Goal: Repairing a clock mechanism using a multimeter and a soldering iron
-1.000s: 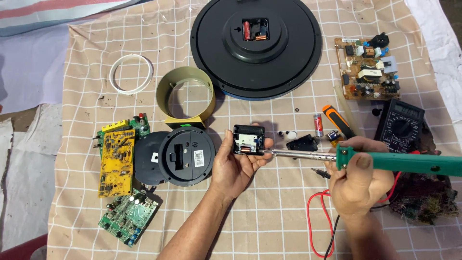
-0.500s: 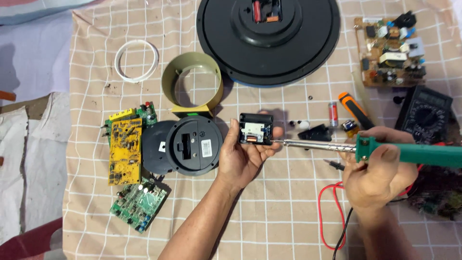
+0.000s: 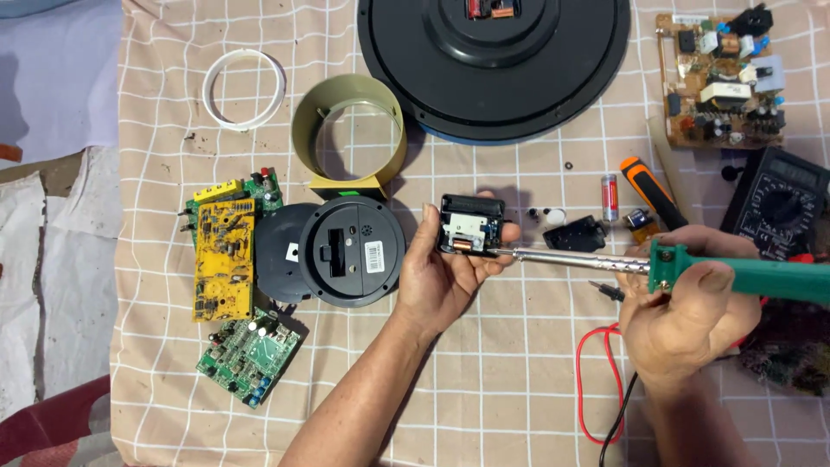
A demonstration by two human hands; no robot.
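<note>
Since that little clock movement [image 3: 471, 227] at frame center looks light and fragile, left hand [image 3: 445, 272] pinches its plastic edges, while right hand [image 3: 683, 311] stays wrapped round the green soldering iron [image 3: 692, 266].

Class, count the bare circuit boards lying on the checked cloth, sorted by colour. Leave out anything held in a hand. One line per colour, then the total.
Yellow rectangular circuit board: 1
Green circuit boards: 2, the small one behind the yellow board and the larger one in front of it
Tan circuit board with bulky parts, far right corner: 1
Total: 4
</note>
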